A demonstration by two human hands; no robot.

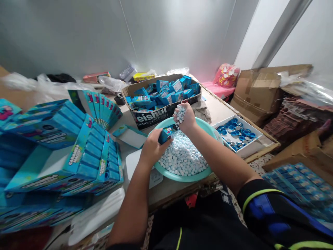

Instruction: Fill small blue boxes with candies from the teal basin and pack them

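A turquoise basin [192, 177] full of small white and pale blue candies [182, 156] stands at the table's front edge. Over its left side my left hand [153, 146] grips a small blue candy box [166, 133], tilted toward my other hand. My right hand [187, 119] is closed around a handful of candies [180, 114], held just above the box's end. Behind the basin, a cardboard carton [153, 119] holds many small blue boxes [166, 93] lying loose.
Blue display boxes [78, 156] are stacked at the left. A white scale [134, 166] lies partly under my left arm. Right of the basin, a white tray [244, 151] holds blue caps. Brown cartons [256, 92] stand at the right, above wrapped blue packs [301, 187].
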